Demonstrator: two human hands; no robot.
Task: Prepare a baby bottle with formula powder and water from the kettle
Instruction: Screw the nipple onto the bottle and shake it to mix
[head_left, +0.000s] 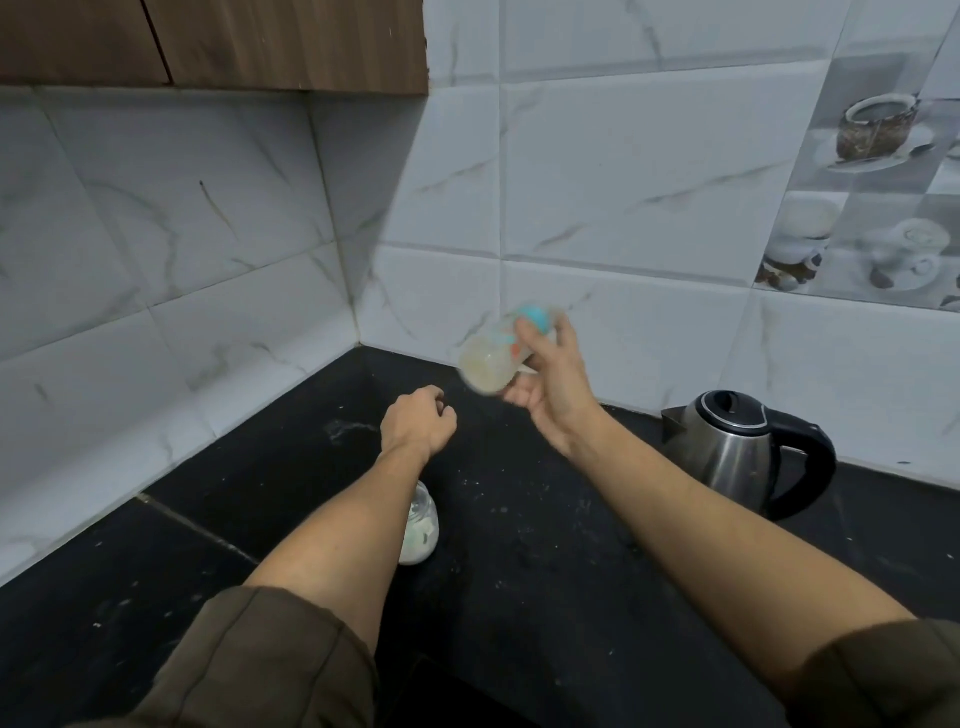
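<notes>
Head view: right hand (550, 384) holds tilted baby bottle (498, 358) (blurred, pale liquid inside).

Your forearms are bare, both olive-brown sleeves pushed up: the left sleeve (270, 660) bunches in thick folds with a seam, and behind your right hand (550, 384) the right sleeve (883, 675) wrinkles likewise.

A clear baby bottle (496, 358), blurred, shows a turquoise collar, orange print and pale, cloudy contents. Below it, the black worktop (519, 519) is flecked with white specks. White wall tiles (623, 171) carry grey marble veining; the decorative tiles (872, 208) picture cups in grey and brown. The kettle (737, 452) is brushed steel with a black handle and lid. Olive-brown sleeves (249, 660) are rolled up; the cabinet (208, 41) is brown wood grain.
</notes>
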